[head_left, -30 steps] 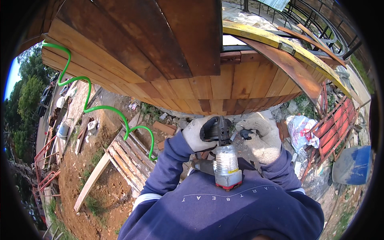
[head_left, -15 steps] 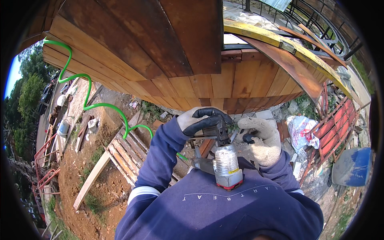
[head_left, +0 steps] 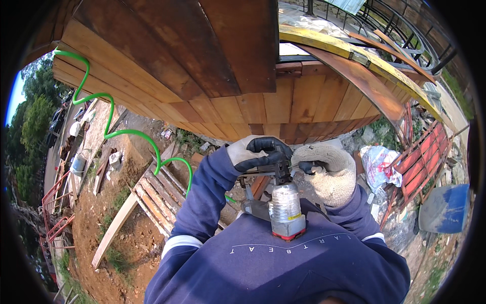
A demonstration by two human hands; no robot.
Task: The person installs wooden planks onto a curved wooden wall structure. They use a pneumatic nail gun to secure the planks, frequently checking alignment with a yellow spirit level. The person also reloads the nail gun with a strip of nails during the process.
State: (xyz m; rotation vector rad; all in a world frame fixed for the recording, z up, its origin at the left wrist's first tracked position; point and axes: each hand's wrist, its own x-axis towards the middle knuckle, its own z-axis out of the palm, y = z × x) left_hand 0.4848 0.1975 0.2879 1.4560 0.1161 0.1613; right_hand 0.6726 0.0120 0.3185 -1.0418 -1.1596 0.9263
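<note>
An air nail gun point(head_left: 287, 207), silver-bodied with a red-edged cap, rests against the front of my dark blue sweatshirt, its black nose point(head_left: 282, 174) pointing away from me. My left hand point(head_left: 258, 153), in a white glove with black-coated fingers, is closed around that nose. Beside it my right hand point(head_left: 329, 172), in a cream knit glove with a dark thumb tip, is curled with its fingertips pinched close to the nose. A thin metal piece point(head_left: 295, 165) shows between those fingertips and the nose; its kind is too small to tell.
A green coiled air hose point(head_left: 132, 133) runs from the upper left towards the nail gun. Wooden cladding point(head_left: 228, 109) stands ahead. A slatted wooden pallet point(head_left: 157, 195) lies left, a yellow level point(head_left: 349, 49) upper right. A blue barrel point(head_left: 445, 209), red metal frame point(head_left: 422, 162) and plastic bag point(head_left: 379, 167) are right.
My right hand has moved left and closed in on the nail gun's nose, its fingers curling more. My left hand keeps its hold there. The view has shifted slightly.
</note>
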